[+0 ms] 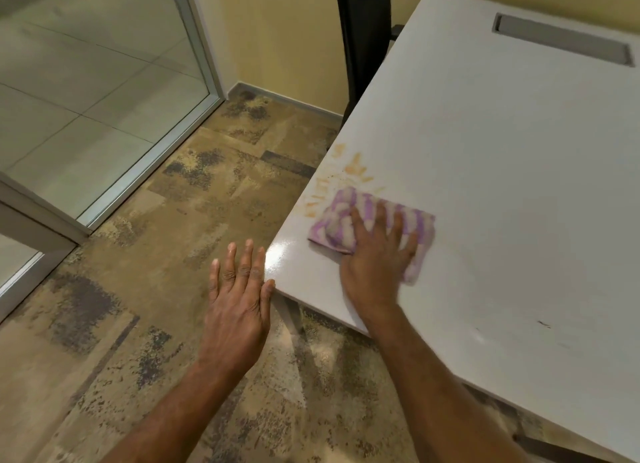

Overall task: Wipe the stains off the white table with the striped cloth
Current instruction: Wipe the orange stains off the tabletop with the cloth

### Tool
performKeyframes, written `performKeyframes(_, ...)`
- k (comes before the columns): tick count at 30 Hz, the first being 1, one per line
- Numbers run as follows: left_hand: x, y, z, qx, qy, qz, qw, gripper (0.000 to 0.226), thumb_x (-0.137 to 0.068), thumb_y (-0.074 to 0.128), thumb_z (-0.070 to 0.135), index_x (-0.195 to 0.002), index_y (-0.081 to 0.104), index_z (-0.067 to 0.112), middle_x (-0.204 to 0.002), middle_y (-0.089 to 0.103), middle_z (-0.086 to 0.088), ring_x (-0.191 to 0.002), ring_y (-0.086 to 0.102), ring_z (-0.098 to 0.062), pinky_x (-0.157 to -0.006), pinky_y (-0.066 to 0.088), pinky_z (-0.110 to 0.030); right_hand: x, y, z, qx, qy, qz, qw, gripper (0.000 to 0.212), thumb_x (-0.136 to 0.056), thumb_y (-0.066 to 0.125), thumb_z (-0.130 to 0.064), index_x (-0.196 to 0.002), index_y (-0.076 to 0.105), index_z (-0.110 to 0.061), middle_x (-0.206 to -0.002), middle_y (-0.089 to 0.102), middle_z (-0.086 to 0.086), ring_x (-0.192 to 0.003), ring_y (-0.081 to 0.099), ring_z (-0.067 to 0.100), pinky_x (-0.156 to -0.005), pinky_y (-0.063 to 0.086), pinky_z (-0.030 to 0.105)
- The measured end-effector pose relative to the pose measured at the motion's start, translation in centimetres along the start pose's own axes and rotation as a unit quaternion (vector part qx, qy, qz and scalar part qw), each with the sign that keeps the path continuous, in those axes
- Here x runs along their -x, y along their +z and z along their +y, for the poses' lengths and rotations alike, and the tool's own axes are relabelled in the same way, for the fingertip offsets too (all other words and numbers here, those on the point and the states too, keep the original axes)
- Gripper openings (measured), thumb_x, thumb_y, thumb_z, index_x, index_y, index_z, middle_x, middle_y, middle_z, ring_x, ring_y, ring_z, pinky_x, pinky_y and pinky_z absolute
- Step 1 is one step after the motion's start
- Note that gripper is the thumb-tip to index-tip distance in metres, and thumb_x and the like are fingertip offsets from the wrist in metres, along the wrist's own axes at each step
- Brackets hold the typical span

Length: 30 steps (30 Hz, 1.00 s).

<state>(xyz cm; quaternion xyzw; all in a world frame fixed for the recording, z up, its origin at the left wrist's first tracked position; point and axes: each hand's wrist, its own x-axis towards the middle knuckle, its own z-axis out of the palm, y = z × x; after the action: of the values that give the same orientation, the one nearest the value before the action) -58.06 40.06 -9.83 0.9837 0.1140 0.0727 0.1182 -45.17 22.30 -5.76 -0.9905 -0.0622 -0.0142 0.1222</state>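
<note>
Cloth flat on stained table corner

White table [502,185], corner near. Orange stains [349,171] just beyond striped cloth [349,220]. Right hand [375,258] pressed flat on cloth, fingers spread, not gripping. Left hand [239,303] open, empty, beside table edge, thumb touching.

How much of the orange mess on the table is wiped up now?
Not much looks done: no wiped-clean patch shows clearly. In hand: the right hand presses flat on the striped cloth, which lies on the white table at the near edge of the orange stains. The left hand is open beside the table corner. Left: the orange smears beyond the cloth, and a small dark mark nearer the person.
</note>
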Motion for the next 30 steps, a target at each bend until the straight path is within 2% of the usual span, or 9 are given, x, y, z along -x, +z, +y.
performKeyframes(4,0.0,0.0,-0.2,-0.009,0.005,0.001,1.000,0.060,-0.109,0.020,0.042,-0.164,0.014,0.018,-0.173,0.009,-0.004,-0.161,-0.006,-0.020,-0.130,0.004,-0.049,2.9,0.4,-0.7,-0.011,-0.081,-0.030,0.996,0.074,-0.095,0.057,-0.045,-0.161,0.024,-0.040,-0.174,0.009,0.001,-0.160,-0.002,0.033,-0.126,0.000,0.062)
performKeyframes(6,0.0,0.0,-0.2,-0.016,0.009,0.004,1.000,0.061,-0.108,0.023,0.040,-0.163,0.019,0.014,-0.172,0.013,-0.006,-0.161,-0.003,-0.021,-0.130,0.004,-0.049,5.1,0.4,0.0,-0.023,-0.109,-0.029,0.993,0.078,-0.092,0.065,-0.044,-0.160,0.027,-0.039,-0.174,0.011,0.001,-0.160,0.001,0.031,-0.127,0.004,0.062)
performKeyframes(8,-0.1,0.0,-0.1,-0.018,0.007,0.003,1.000,0.061,-0.108,0.023,0.039,-0.163,0.020,0.013,-0.172,0.015,-0.006,-0.161,-0.002,-0.022,-0.129,0.004,-0.049,7.4,-0.3,1.6,-0.044,-0.115,-0.022,0.992,0.072,-0.090,0.055,-0.041,-0.158,0.033,-0.037,-0.173,0.014,-0.001,-0.161,0.004,0.029,-0.127,0.006,0.061)
performKeyframes(11,-0.2,0.0,-0.1,-0.022,0.008,-0.002,1.000,0.061,-0.109,0.019,0.041,-0.163,0.018,0.014,-0.172,0.013,-0.005,-0.161,-0.003,-0.021,-0.129,0.001,-0.047,9.6,-1.7,4.7,-0.093,-0.057,-0.018,0.994,0.080,-0.075,0.037,-0.039,-0.154,0.043,-0.036,-0.172,0.019,-0.004,-0.160,0.005,0.024,-0.127,0.008,0.060)
performKeyframes(15,-0.2,-0.1,-0.1,-0.013,-0.001,-0.007,1.000,0.063,-0.108,0.015,0.044,-0.163,0.018,0.015,-0.173,0.012,-0.005,-0.161,-0.003,-0.020,-0.129,0.001,-0.047,11.1,-3.0,8.9,-0.062,0.024,0.018,0.998,0.083,-0.065,0.057,-0.025,-0.148,0.054,-0.031,-0.168,0.029,0.001,-0.158,0.019,0.031,-0.122,0.021,0.065)
performKeyframes(20,-0.2,-0.8,0.7,0.002,-0.015,0.002,1.000,0.065,-0.107,0.016,0.043,-0.160,0.029,0.009,-0.170,0.023,-0.015,-0.160,0.008,-0.029,-0.129,0.006,-0.051,9.5,-3.2,10.2,-0.052,0.100,0.008,0.994,0.083,-0.080,0.058,-0.019,-0.159,0.035,-0.034,-0.172,0.015,0.000,-0.160,0.000,0.030,-0.126,0.002,0.060)
performKeyframes(22,-0.2,-1.0,1.0,0.016,-0.016,-0.001,1.000,0.067,-0.106,0.014,0.045,-0.160,0.028,0.008,-0.169,0.023,-0.016,-0.160,0.008,-0.031,-0.129,0.005,-0.051,8.7,-3.0,9.5,-0.046,0.100,-0.006,0.994,0.085,-0.083,0.061,-0.023,-0.160,0.028,-0.037,-0.173,0.008,-0.001,-0.160,-0.006,0.030,-0.125,-0.003,0.059)
performKeyframes(27,-0.3,-1.0,1.5,0.028,-0.014,0.006,0.999,0.065,-0.105,0.017,0.041,-0.157,0.033,0.005,-0.167,0.026,-0.021,-0.159,0.011,-0.036,-0.128,0.007,-0.055,11.3,-3.6,10.8,-0.061,0.023,-0.018,0.998,0.081,-0.080,0.058,-0.031,-0.158,0.036,-0.035,-0.173,0.015,-0.003,-0.160,0.001,0.027,-0.126,0.002,0.059)
performKeyframes(30,-0.3,-0.6,1.7,0.035,-0.018,0.017,0.999,0.064,-0.105,0.018,0.042,-0.158,0.029,0.007,-0.169,0.023,-0.019,-0.159,0.010,-0.035,-0.128,0.008,-0.057,13.6,-4.2,13.3,-0.062,0.077,0.020,0.995,0.083,-0.074,0.066,-0.020,-0.154,0.045,-0.030,-0.170,0.023,-0.001,-0.160,0.011,0.030,-0.125,0.010,0.062)
